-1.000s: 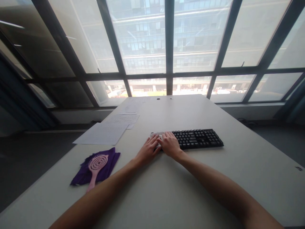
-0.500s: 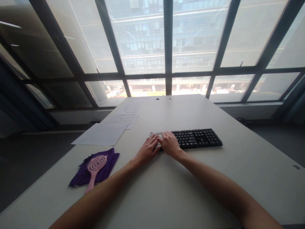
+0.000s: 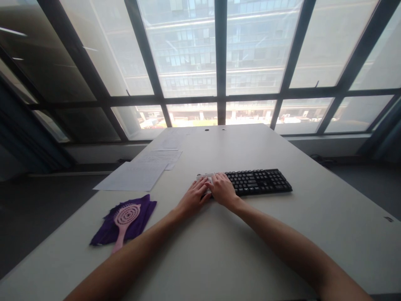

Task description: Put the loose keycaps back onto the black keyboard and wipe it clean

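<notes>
Small pale object at keyboard end covered by left hand and right hand, grip unclear; judged light, rigid, best pinched at edges.

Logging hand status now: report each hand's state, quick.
Left hand: flat, fingers on a pale cloth at the keyboard end; grip unclear.
Right hand: resting on the same spot; grip unclear.

Both bare forearms reach forward and converge toward centre. Left hand lies palm down, fingers extended and slightly spread. Right hand lies palm down just beside it, fingertips nearly meeting the left's.
</notes>
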`<state>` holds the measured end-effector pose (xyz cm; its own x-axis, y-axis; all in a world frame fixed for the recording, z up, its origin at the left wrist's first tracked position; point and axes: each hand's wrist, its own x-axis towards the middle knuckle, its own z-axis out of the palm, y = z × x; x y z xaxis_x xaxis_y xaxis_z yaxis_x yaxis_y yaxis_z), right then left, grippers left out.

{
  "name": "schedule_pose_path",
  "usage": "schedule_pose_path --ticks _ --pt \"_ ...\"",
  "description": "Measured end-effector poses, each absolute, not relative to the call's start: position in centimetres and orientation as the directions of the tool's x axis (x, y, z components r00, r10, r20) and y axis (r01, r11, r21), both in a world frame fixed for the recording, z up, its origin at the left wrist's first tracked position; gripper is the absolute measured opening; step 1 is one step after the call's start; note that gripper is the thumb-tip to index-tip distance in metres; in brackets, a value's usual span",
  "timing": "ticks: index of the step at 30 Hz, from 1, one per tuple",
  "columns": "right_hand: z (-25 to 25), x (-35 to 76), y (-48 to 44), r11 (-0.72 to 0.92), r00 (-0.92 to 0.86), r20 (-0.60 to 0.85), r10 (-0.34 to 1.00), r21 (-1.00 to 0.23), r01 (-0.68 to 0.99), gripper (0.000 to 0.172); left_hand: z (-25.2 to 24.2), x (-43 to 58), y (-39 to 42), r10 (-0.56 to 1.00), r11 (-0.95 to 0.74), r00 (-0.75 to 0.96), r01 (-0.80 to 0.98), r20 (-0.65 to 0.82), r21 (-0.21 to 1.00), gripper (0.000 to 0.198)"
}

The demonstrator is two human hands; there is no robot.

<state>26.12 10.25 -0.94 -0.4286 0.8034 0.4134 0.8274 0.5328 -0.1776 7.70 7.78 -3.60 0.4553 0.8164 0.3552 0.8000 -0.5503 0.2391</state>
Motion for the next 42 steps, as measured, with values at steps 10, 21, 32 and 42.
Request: schedule_pose_path --ticks 10,21,32,42 --pt "-1.5 26.7 11.2 0.547 -0.445 0.388 0.807 -0.207 0.811 0.054 -3.8 7.6 7.8 0.822 -0.533 0.445 0.821 0.356 0.204 0.052" --pt "-1.7 29.9 9.4 0.699 -0.601 0.401 0.691 -0.163 0.696 0.057 -2.5 8.4 6.9 0.763 -0.617 0.526 0.766 0.375 0.18 0.049" --pt "-2.4 29.8 8.1 0.648 -0.548 0.4 0.735 -0.177 0.74 0.058 -2.1 8.7 6.6 0.784 -0.564 0.494 0.82 0.376 0.097 0.051" --pt "-1.6 28.4 9.4 0.705 -0.604 0.409 0.684 -0.158 0.692 0.052 -2.7 8.4 6.9 0.82 -0.478 0.408 0.874 0.401 0.089 0.048"
